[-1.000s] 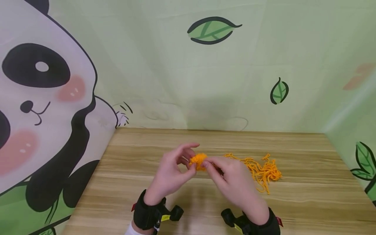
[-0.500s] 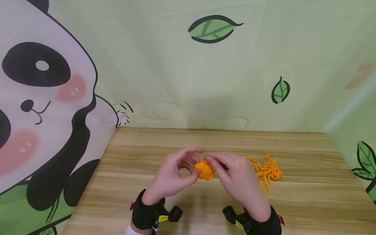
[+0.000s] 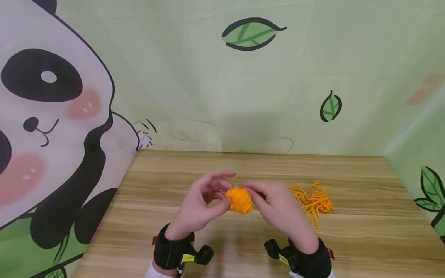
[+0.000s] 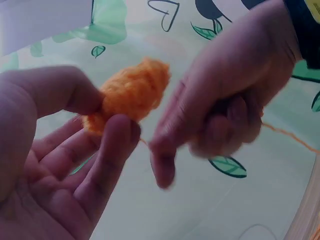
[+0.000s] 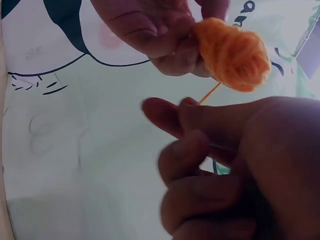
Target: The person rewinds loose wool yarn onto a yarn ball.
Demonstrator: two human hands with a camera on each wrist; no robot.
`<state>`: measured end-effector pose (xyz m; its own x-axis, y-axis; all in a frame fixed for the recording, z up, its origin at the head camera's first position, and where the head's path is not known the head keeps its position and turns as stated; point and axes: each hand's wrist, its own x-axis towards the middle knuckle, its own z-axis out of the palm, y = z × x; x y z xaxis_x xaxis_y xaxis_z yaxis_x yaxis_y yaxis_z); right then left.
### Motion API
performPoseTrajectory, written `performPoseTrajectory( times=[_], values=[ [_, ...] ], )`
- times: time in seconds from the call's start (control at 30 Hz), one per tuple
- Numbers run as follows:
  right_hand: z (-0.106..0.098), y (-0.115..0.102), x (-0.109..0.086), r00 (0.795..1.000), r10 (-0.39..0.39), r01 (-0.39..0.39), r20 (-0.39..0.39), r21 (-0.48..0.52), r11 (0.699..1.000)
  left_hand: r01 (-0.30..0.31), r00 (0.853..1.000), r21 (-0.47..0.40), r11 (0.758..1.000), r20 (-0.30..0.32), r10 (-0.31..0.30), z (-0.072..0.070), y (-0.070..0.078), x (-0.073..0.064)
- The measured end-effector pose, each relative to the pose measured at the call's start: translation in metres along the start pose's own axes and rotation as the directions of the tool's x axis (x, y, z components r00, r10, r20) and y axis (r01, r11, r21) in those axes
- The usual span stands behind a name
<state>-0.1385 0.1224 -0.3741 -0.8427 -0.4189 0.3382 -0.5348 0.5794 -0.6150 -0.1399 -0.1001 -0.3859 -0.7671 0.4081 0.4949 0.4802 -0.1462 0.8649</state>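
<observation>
A small ball of orange yarn [image 3: 240, 200] is held above the table by my left hand [image 3: 198, 202], its thumb and fingertips pinching the left end. Just to the right, my right hand [image 3: 281, 206] pinches a strand of orange yarn [image 5: 210, 93] between thumb and forefinger. That strand runs taut from the ball to the fingertips in the right wrist view. More yarn [image 4: 287, 132] trails out of the back of the right hand in the left wrist view. A loose tangle of orange yarn [image 3: 318, 200] lies on the table, right of the right hand.
The wood-grain table [image 3: 167, 170] ends at a pale green backdrop [image 3: 194, 85] printed with leaves. A panda print [image 3: 69, 116] covers the left side. Both wrists wear black straps with small cameras [image 3: 204, 255].
The right hand has gone from the ball's near right side to its upper right. The ball has turned and shows more of its wound face. The tangle has barely shifted.
</observation>
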Motion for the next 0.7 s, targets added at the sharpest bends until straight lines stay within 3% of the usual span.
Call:
performPoseTrajectory(
  times=[0.07, 0.13, 0.3, 0.37, 0.43, 0.53, 0.7],
  values=[
    [0.003, 0.000, 0.001, 0.998, 0.005, -0.003, 0.070, -0.030, 1.000, -0.004, 0.997, -0.036, 0.999, -0.075, 0.001, -0.001, -0.002, 0.001],
    [0.007, -0.001, 0.003, 0.991, -0.018, 0.026, 0.135, -0.054, 0.998, 0.000, 0.985, -0.051, 0.999, -0.173, -0.009, -0.001, -0.003, 0.002],
    [0.016, -0.008, 0.002, 0.966, -0.088, 0.105, 0.243, -0.058, 0.993, 0.038, 0.912, 0.009, 0.999, -0.408, -0.031, -0.004, -0.009, 0.006],
    [0.018, -0.012, 0.001, 0.962, -0.099, 0.118, 0.254, -0.061, 0.991, 0.054, 0.886, 0.050, 0.997, -0.463, -0.025, -0.005, -0.011, 0.007],
    [0.018, -0.016, -0.001, 0.963, -0.108, 0.126, 0.246, -0.058, 0.990, 0.066, 0.871, 0.087, 0.994, -0.491, -0.015, -0.005, -0.012, 0.008],
    [0.016, -0.020, -0.003, 0.970, -0.119, 0.134, 0.212, -0.058, 0.989, 0.074, 0.867, 0.165, 0.984, -0.499, 0.019, -0.003, -0.007, 0.010],
    [0.011, -0.023, -0.006, 0.984, -0.148, 0.154, 0.100, -0.052, 0.987, 0.073, 0.886, 0.313, 0.947, -0.457, 0.083, 0.002, 0.009, 0.013]
  ],
)
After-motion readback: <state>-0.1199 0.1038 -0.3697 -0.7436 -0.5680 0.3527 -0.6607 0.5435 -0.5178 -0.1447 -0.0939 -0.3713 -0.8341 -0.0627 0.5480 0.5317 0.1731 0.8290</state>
